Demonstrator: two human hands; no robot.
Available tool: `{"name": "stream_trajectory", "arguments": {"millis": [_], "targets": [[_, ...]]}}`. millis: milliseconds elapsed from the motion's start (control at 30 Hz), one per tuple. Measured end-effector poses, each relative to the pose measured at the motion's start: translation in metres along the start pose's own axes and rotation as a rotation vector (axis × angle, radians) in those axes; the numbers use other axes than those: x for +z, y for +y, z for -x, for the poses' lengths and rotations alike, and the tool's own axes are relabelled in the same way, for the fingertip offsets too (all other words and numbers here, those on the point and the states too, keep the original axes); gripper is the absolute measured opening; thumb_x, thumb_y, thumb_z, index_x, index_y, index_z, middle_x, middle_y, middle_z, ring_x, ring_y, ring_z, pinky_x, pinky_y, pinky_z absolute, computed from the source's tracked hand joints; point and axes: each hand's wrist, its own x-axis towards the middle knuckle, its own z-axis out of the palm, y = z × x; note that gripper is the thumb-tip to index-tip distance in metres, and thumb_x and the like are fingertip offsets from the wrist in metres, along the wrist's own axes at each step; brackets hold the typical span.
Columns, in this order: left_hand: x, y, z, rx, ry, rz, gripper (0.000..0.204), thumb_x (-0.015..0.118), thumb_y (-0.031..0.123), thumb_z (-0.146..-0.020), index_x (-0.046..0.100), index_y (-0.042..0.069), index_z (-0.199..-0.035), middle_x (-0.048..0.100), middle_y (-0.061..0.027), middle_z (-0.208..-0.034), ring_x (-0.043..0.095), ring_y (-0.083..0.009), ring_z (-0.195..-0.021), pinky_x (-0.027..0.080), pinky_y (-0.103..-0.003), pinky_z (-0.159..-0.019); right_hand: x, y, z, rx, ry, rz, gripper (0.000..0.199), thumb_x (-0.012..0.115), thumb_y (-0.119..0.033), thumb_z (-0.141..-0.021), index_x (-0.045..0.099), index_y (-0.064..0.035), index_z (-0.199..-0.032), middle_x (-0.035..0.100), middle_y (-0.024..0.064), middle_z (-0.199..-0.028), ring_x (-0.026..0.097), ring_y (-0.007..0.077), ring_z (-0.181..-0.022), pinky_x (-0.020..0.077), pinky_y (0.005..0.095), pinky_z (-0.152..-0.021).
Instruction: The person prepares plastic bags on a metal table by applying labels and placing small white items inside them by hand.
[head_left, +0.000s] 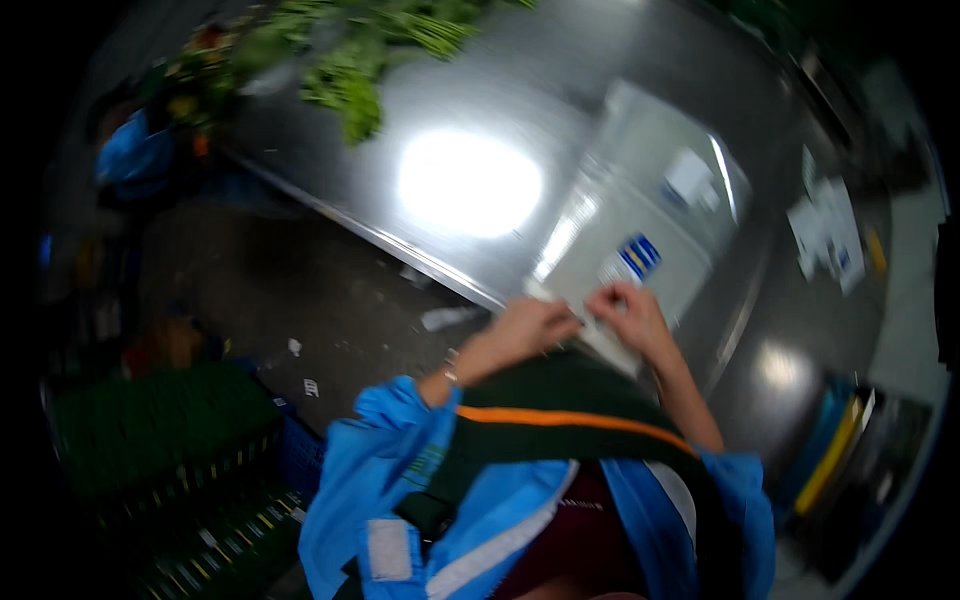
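Observation:
Clear flat plastic bags (pixel 590 235) lie on the shiny metal table (pixel 330 160), reaching its near edge. One has a blue and white printed patch (pixel 638 257). My left hand (pixel 528 328) is at the bags' near left corner, its fingers bent together at the plastic. Close beside it, my right hand (pixel 634 320) has thumb and forefinger pinched at the near edge of a bag. Between and below the hands, a pale strip of the plastic shows in front of my dark green apron (pixel 560 390). Blur hides the exact grip.
Leafy green vegetables (pixel 350 85) lie at the table's far left. White papers (pixel 828 235) rest at the right. Green crates (pixel 170 430) stand on the floor at lower left, beside a blue crate (pixel 300 445). A blue-clothed shape (pixel 135 155) is at far left.

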Motion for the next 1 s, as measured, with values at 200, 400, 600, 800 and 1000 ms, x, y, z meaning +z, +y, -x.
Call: {"name": "stream_trajectory", "arguments": {"millis": [200, 400, 600, 800, 1000], "targets": [[-0.003, 0.004, 0.027, -0.194, 0.14, 0.107, 0.022, 0.067, 0.022, -0.082, 0.064, 0.002, -0.089, 0.058, -0.0127, -0.062, 0.054, -0.019, -0.052, 0.043, -0.031, -0.051, -0.064, 0.089, 0.008, 0.389, 0.678, -0.622, 0.018, 0.067, -0.018, -0.082, 0.065, -0.0025, -0.091, 0.062, 0.0002, -0.076, 0.054, 0.0075, -0.07, 0.0422, 0.0218, -0.062], [-0.003, -0.006, 0.014, -0.147, 0.111, 0.194, 0.025, 0.067, 0.019, -0.083, 0.062, 0.003, -0.102, 0.051, -0.0092, -0.056, 0.043, -0.0131, -0.049, 0.038, -0.027, -0.048, -0.007, 0.151, -0.014, 0.351, 0.741, -0.015, 0.027, 0.068, -0.016, -0.078, 0.064, -0.0048, -0.102, 0.058, 0.0041, -0.085, 0.057, 0.0133, -0.077, 0.0462, 0.0274, -0.068], [-0.015, -0.012, 0.022, -0.314, 0.172, 0.384, 0.029, 0.058, 0.014, -0.089, 0.056, 0.005, -0.117, 0.051, 0.0045, -0.066, 0.039, -0.0041, -0.059, 0.034, -0.021, -0.053, -0.021, 0.124, 0.001, 0.233, 0.711, 0.143, 0.039, 0.072, -0.019, -0.072, 0.059, -0.0127, -0.109, 0.053, 0.0096, -0.106, 0.055, 0.0249, -0.081, 0.0462, 0.0332, -0.074], [-0.023, -0.009, 0.016, -0.25, 0.115, 0.463, 0.027, 0.056, 0.011, -0.09, 0.054, 0.003, -0.116, 0.059, 0.0009, -0.079, 0.051, -0.0034, -0.068, 0.041, -0.018, -0.06, -0.018, 0.156, 0.053, -0.033, -0.046, 0.749, 0.031, 0.07, -0.031, -0.074, 0.064, -0.0145, -0.099, 0.058, 0.0083, -0.099, 0.054, 0.0233, -0.087, 0.0414, 0.036, -0.076], [-0.01, -0.011, 0.015, -0.299, 0.223, 0.791, 0.015, 0.055, 0.01, -0.091, 0.057, -0.002, -0.099, 0.064, -0.0043, -0.082, 0.058, -0.0079, -0.07, 0.046, -0.021, -0.061, -0.056, 0.147, 0.016, 0.171, -0.02, 0.363, 0.018, 0.058, -0.023, -0.083, 0.067, -0.0088, -0.089, 0.062, 0.0094, -0.08, 0.062, 0.0262, -0.083, 0.0475, 0.0347, -0.073]]}}
